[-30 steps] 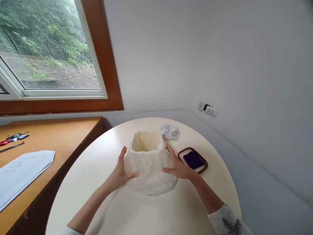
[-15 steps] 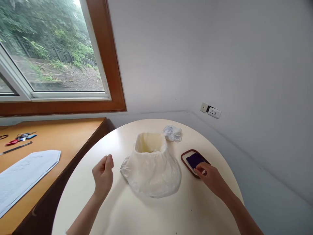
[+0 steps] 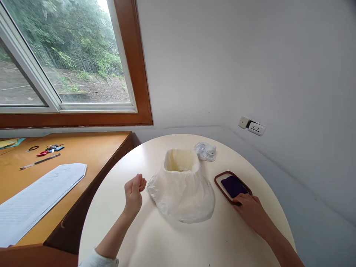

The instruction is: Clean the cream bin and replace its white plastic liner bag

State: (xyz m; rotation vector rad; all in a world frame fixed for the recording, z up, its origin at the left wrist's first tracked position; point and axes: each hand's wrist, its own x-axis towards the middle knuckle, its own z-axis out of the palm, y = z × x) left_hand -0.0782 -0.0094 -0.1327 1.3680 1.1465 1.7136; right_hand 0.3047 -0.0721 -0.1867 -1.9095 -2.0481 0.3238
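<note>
A small bin (image 3: 180, 161) stands upright in the middle of the round table, lined with a thin white plastic bag (image 3: 186, 196). The bag is folded over the bin's mouth and spreads around its outside. To its right lies a brown rounded-rectangular ring (image 3: 222, 190). A dark purple folded piece (image 3: 234, 186), cloth or plastic, rests inside the ring. My right hand (image 3: 251, 213) grips the near right part of the ring, with some fingers hidden. My left hand (image 3: 135, 191) is closed in a fist above the table, left of the bag, with nothing visible in it.
A crumpled clear-white plastic bundle (image 3: 205, 151) lies behind the bin on the cream round table (image 3: 167, 248). At left, a wooden desk (image 3: 94, 148) holds papers (image 3: 41, 198), a pen (image 3: 40, 161) and keys (image 3: 52, 149). Walls and a socket (image 3: 257, 128) border the table.
My right hand has moved from the purple piece to the ring's near edge and closed on it. My left fist has turned slightly inward. The view has shifted left.
</note>
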